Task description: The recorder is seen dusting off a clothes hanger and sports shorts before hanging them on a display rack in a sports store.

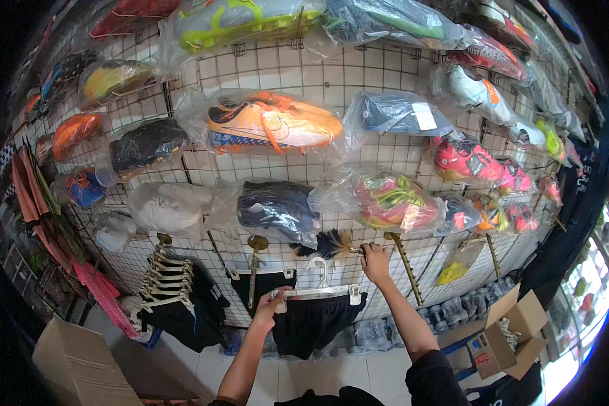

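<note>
My left hand (267, 307) grips the left end of a white plastic clip hanger (325, 291). Black shorts (317, 322) hang from its clips, and its hook points up in front of the wire grid. Higher and to the right, my right hand (375, 261) is closed around the handle of a feather duster (330, 244). The duster's dark and tan feathers point left, just below the wrapped shoes. Behind the held hanger, to its left, another pair of black shorts (241, 290) hangs at a display arm (255, 266).
A wire grid wall (304, 66) carries plastic-wrapped shoes, among them an orange shoe (276, 122). Several black garments (182, 314) hang on a stepped arm at left. Open cardboard boxes stand at lower left (81, 355) and lower right (497, 350). Wrapped items (457, 309) line the wall's foot.
</note>
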The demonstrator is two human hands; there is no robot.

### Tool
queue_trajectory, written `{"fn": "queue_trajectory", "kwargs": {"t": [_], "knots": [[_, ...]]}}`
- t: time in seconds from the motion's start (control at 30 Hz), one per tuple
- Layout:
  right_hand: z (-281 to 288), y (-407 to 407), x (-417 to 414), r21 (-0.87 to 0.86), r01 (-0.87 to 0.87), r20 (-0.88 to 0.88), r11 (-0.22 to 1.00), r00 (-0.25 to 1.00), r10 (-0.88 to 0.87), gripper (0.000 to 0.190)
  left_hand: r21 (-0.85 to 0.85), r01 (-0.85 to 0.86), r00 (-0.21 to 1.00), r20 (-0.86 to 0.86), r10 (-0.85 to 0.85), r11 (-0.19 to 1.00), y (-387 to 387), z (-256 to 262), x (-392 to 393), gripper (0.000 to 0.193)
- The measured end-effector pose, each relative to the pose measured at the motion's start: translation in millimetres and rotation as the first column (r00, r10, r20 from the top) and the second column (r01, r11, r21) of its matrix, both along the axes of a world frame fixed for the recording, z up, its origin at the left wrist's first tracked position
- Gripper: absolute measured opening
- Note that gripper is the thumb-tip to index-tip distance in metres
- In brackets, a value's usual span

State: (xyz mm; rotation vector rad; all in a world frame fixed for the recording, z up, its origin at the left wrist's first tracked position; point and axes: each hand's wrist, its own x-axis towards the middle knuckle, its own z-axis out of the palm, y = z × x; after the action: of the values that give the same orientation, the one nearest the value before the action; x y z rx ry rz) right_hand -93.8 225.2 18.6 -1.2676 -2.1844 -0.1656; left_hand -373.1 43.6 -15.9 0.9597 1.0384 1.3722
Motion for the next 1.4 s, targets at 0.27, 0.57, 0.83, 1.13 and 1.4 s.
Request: {"fn": "queue_trajectory", "kwargs": {"t": [0.27,0.57,0.83,1.13,1.4], "knots": [[-46.8,-84.0,54.5,-0.315,-0.156,-0.609,0.936,0.789,-0.074,0.020,-0.038,-0.140,0.962,0.232,0.145,0.989,-8.5,-13.0,29.5,0.033],[-66.0,-185.4,108.8,-0.316,-0.415,-0.503,0.853,0.836,0.220,0.026,0.150,-0.141,0.904,0.423,0.065,0.979,-17.7,30.2,134.7,0.027],[-56.9,-214.9,183.2,-0.067,-0.280,-0.347,0.958,0.906,0.240,0.018,0.253,-0.029,0.894,0.440,-0.088,0.967,-40.8,72.4,179.7,0.027],[46.1,-227.6,242.6,-0.029,-0.035,-0.539,0.999,0.842,0.014,0.013,0.304,0.102,0.976,0.153,-0.154,0.947,-50.7,133.5,198.9,0.030],[-9.4,-228.8,275.5,-0.109,-0.244,0.115,0.964,0.960,0.256,0.021,0.493,0.007,0.985,0.145,-0.091,0.870,-49.2,204.5,201.7,0.033]]}}
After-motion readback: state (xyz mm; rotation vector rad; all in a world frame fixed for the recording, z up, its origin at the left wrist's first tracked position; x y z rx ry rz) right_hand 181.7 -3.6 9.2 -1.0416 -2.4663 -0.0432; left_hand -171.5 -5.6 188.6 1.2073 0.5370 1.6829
